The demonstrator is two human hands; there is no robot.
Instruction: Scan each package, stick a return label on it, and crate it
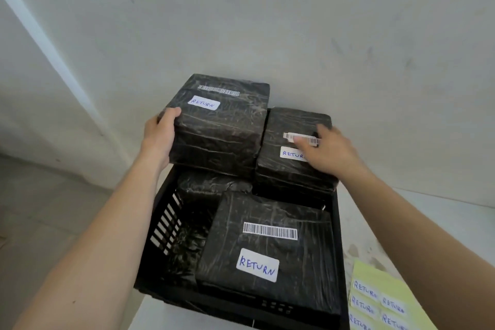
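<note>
Black plastic wrap is covering every package in the black crate (171,225), which is sitting on the white tabletop (428,225). The left hand (160,139) is gripping the left edge of the far-left package (222,126), thumb lying on its top face and fingers curling round its side; this package is sitting highest, over another wrapped package (211,185) deeper in the crate. The right hand (325,153) is resting on the far-right package (292,169) just beside it, fingers spread flat and partly covering its barcode strip (290,136) and its return label (290,153). A nearer package (270,246) is lying at the front of the crate, between the two forearms (barcode and label facing up). Right of the crate, a yellow sheet (385,300) of handwritten return stickers is lying on the tabletop, well apart from both hands.
</note>
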